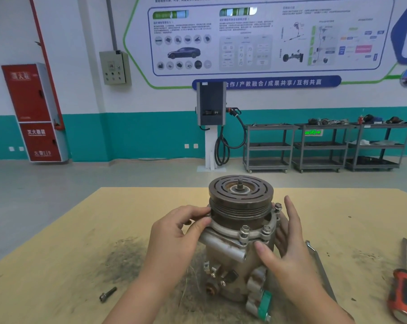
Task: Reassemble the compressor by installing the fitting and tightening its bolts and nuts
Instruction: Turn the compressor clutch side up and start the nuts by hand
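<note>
The compressor (238, 242) stands upright in the middle of a tan table (104, 218), its grooved pulley (241, 195) on top with a short threaded shaft sticking up from the centre. The left hand (174, 235) reaches in from the left with its fingers curled; thumb and fingertips pinch at the rim of the metal flange (223, 228) just under the pulley, though what sits between them is too small to make out. The right hand (284, 242) lies against the right side of the body with fingers straight and spread, the thumb pressing the front below two bolts (244, 231) that stand in the flange. Another bolt (277, 206) stands at the flange's far right edge. A loose bolt (108, 294) lies on the table near the left, well apart from the compressor, among dark dust. A wrench (321, 270) lies just right of the right forearm, and a red-handled screwdriver (403, 288) lies further right. Beyond the table stand a charging post (211, 108), grey carts (267, 146) and a red cabinet (34, 113) against the wall.
</note>
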Available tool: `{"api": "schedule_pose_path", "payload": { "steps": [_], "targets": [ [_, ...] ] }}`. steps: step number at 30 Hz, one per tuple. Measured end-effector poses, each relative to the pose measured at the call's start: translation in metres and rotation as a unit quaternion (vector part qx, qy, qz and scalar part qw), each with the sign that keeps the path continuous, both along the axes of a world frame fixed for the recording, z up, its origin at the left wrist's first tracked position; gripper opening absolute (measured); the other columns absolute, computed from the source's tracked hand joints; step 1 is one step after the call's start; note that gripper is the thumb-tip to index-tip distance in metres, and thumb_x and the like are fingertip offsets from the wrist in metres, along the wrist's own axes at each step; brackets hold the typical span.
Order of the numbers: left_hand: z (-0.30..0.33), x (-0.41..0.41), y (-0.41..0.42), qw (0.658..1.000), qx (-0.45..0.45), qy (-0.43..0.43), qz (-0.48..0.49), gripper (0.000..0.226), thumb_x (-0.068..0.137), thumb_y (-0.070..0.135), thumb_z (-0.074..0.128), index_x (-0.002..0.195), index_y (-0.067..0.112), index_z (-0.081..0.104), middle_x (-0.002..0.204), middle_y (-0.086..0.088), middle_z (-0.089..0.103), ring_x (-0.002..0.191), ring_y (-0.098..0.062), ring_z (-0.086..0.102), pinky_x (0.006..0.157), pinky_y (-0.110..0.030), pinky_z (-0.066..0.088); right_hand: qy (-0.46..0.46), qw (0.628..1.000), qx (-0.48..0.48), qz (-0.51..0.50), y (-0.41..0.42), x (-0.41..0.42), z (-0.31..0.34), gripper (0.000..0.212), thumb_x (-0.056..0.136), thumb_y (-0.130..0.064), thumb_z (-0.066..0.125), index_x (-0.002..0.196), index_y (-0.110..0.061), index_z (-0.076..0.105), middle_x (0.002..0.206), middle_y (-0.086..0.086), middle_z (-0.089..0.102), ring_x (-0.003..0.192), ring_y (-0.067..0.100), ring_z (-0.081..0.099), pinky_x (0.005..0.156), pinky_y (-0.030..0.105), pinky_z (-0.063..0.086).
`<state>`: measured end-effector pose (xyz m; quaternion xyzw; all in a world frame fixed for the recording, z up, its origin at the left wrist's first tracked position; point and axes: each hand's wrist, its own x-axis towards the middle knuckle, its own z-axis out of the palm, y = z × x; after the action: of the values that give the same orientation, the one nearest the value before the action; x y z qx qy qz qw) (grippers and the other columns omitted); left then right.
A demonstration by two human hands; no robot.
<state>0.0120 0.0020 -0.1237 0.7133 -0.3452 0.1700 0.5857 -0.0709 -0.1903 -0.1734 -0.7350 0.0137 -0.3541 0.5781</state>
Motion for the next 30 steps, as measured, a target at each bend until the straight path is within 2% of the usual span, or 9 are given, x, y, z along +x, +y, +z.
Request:
{"api": "schedule_pose_path", "payload": {
  "steps": [5,8,10,12,14,19,23,27,30],
  "targets": [
    [0.002,-0.006,0.018,0.996,0.070,-0.044,0.038,0.021,0.090,0.045,0.053,0.103,0.049,0.069,0.105,0.029,0.061,0.100,0.005,0.057,0.078,-0.002,0.038,0.017,1.000,-0.001,-0.009,0.004,-0.002,0.004,0.104,0.053,-0.059,0.074,0.137,-0.069,0.013,0.145,-0.024,0.036,0.131,-0.005,0.040,0.108,0.028,0.035],
    [-0.005,-0.003,0.035,0.985,0.121,0.013,0.122,0.018,0.097,0.029,0.053,0.112,0.036,0.060,0.109,0.020,0.059,0.103,0.002,0.056,0.076,-0.006,0.041,0.026,0.999,0.016,-0.019,0.011,-0.002,0.007,0.101,0.051,-0.063,0.074,0.132,-0.073,0.014,0.143,-0.029,0.035,0.129,-0.008,0.040,0.111,0.035,0.035],
    [-0.012,0.003,0.053,0.930,0.280,0.081,0.222,0.021,0.099,0.019,0.048,0.119,0.025,0.052,0.122,0.000,0.051,0.115,-0.018,0.054,0.090,-0.019,0.045,0.038,0.999,0.020,-0.027,0.018,-0.002,0.007,0.107,0.045,-0.075,0.074,0.131,-0.074,0.010,0.148,-0.023,0.035,0.132,0.002,0.041,0.112,0.042,0.035],
    [-0.024,0.003,0.074,0.832,0.454,0.151,0.280,0.031,0.097,0.018,0.042,0.128,0.022,0.047,0.129,-0.009,0.041,0.125,-0.031,0.044,0.102,-0.033,0.040,0.043,0.998,0.017,-0.040,0.022,-0.001,0.006,0.116,0.041,-0.087,0.067,0.138,-0.065,0.008,0.153,-0.015,0.029,0.137,0.010,0.037,0.114,0.047,0.032],
    [-0.038,0.002,0.090,0.793,0.508,0.177,0.285,0.033,0.096,0.017,0.040,0.127,0.021,0.048,0.125,-0.009,0.040,0.126,-0.031,0.044,0.103,-0.032,0.041,0.037,0.998,0.008,-0.052,0.023,-0.001,0.004,0.117,0.045,-0.086,0.066,0.143,-0.055,0.009,0.152,-0.019,0.022,0.138,0.009,0.032,0.115,0.046,0.030],
    [-0.058,0.015,0.118,0.840,0.429,0.195,0.269,0.022,0.093,0.015,0.048,0.077,0.029,0.041,0.090,0.003,0.044,0.111,-0.016,0.060,0.083,-0.014,0.039,-0.001,0.996,0.015,-0.084,0.037,-0.002,0.004,0.099,0.050,-0.066,0.070,0.130,-0.066,0.011,0.146,-0.026,0.021,0.136,0.007,0.032,0.111,0.037,0.032],
    [-0.051,0.015,0.118,0.832,0.439,0.162,0.298,0.021,0.092,0.016,0.055,0.079,0.031,0.047,0.099,0.004,0.058,0.106,-0.016,0.062,0.078,-0.016,0.039,-0.038,0.989,0.031,-0.142,0.056,-0.004,0.003,0.107,0.046,-0.072,0.072,0.135,-0.062,0.015,0.134,-0.039,0.023,0.133,-0.004,0.027,0.108,0.031,0.027],
    [-0.036,0.007,0.103,0.945,0.180,0.142,0.233,0.026,0.087,-0.001,0.065,0.075,0.022,0.062,0.072,0.009,0.070,0.077,-0.010,0.068,0.064,-0.011,0.043,-0.016,0.986,0.003,-0.167,0.070,-0.002,0.001,0.122,0.040,-0.074,0.075,0.139,-0.057,0.005,0.138,-0.037,0.019,0.133,-0.006,0.021,0.110,0.030,0.022],
    [-0.005,0.001,0.075,0.982,0.029,0.149,0.109,0.027,0.090,-0.010,0.058,0.080,0.013,0.069,0.071,0.008,0.074,0.072,-0.006,0.071,0.060,-0.007,0.048,-0.004,0.988,-0.015,-0.154,0.066,0.001,0.000,0.126,0.045,-0.057,0.085,0.144,-0.052,0.008,0.143,-0.028,0.022,0.136,-0.002,0.023,0.114,0.032,0.023]
  ]
}}
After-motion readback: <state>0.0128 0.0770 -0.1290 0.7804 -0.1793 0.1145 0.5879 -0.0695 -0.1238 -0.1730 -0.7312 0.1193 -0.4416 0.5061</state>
